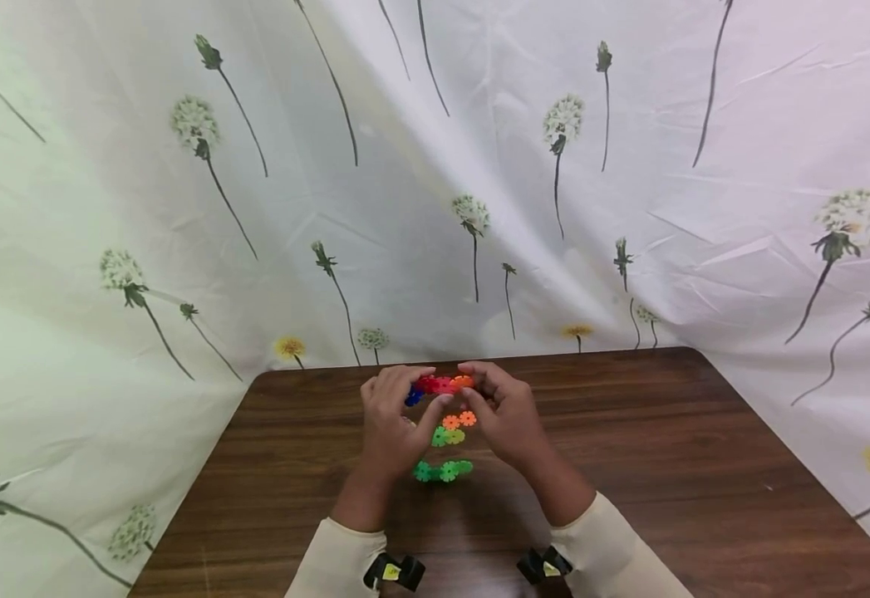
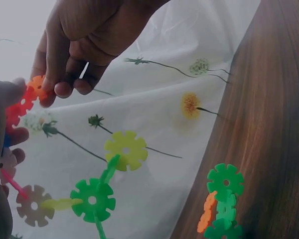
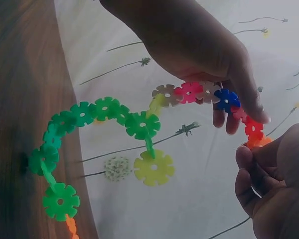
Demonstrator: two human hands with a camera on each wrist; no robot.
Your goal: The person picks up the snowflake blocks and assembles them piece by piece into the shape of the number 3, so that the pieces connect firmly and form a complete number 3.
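Observation:
Both hands hold up a chain of notched, flower-shaped plastic discs above the table. My left hand (image 1: 392,423) grips its upper part near the red discs (image 1: 438,384), with a blue disc (image 3: 226,101) beside its fingers. Between thumb and fingertips, my right hand (image 1: 511,415) pinches the orange disc (image 2: 37,88) at the end, joined to a red disc (image 3: 253,129). Below the left hand the chain runs through grey, pink and yellow discs to several green discs (image 3: 82,114). A yellow disc (image 3: 154,168) branches off. More orange discs (image 1: 451,422) follow the green ones.
The brown wooden table (image 1: 255,498) lies beneath the hands. Behind it hangs a white cloth (image 1: 420,249) printed with dandelions, meeting the table's back edge. Black straps (image 1: 395,571) sit near both sleeve cuffs.

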